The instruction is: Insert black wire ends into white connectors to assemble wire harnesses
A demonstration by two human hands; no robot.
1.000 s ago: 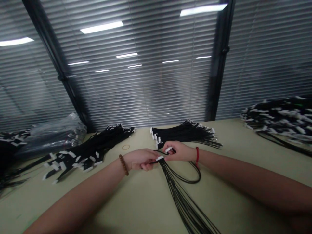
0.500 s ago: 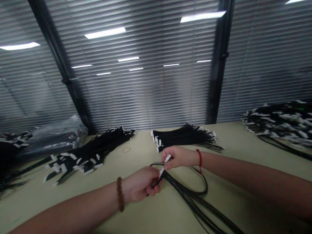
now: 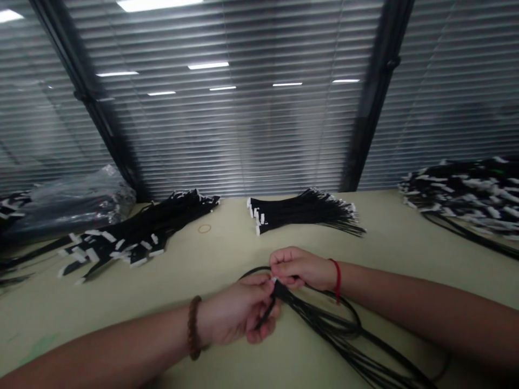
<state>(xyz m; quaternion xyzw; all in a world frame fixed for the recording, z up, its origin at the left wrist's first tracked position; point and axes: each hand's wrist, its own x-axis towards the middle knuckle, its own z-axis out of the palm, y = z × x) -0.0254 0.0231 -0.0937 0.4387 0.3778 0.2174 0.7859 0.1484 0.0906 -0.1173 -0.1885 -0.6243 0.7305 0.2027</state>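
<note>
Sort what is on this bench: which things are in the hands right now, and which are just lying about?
In hand:
- loose black cables, gripped together by the left hand and right hand
- small white connector pinched between the two hands

Lying about:
- cable bundle behind the hands
- spread cable pile at left
- plastic bag
- rubber band
- cable heap at right

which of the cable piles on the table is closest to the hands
The neat black bundle straight behind the right hand. The looser pile lies off to the left, and the big heap sits far right.
</note>
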